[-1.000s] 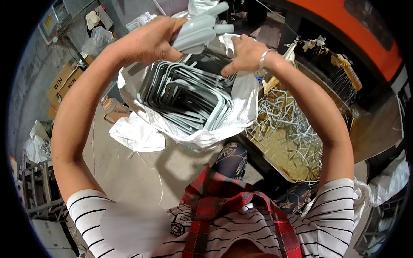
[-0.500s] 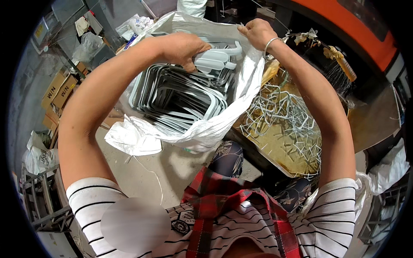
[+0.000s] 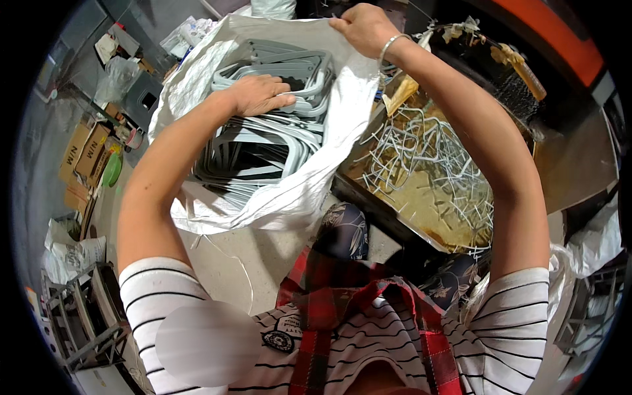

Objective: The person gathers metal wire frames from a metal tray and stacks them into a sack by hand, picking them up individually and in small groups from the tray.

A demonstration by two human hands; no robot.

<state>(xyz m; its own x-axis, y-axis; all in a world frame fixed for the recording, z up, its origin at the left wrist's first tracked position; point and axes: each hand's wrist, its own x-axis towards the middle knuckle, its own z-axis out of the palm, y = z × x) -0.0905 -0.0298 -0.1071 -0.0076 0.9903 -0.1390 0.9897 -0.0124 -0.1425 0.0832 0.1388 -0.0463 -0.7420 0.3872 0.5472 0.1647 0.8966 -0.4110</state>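
Inside white sack (image 3: 276,197), grey frames (image 3: 263,141).

A second ago the left hand (image 3: 260,94) held a bundle of grey metal frames (image 3: 276,79) raised above the white sack (image 3: 263,197). Since then it has come down inside the sack, lying flat on the stacked frames. The right hand (image 3: 362,26) has moved from the sack's side to its far rim, gripping it.

Both arms reach forward, elbows bent. The left hand (image 3: 258,94) lies palm down with fingers curled loosely, gripping nothing I can make out. The right hand (image 3: 361,26), higher and farther out, is pinched shut, wrist bent.
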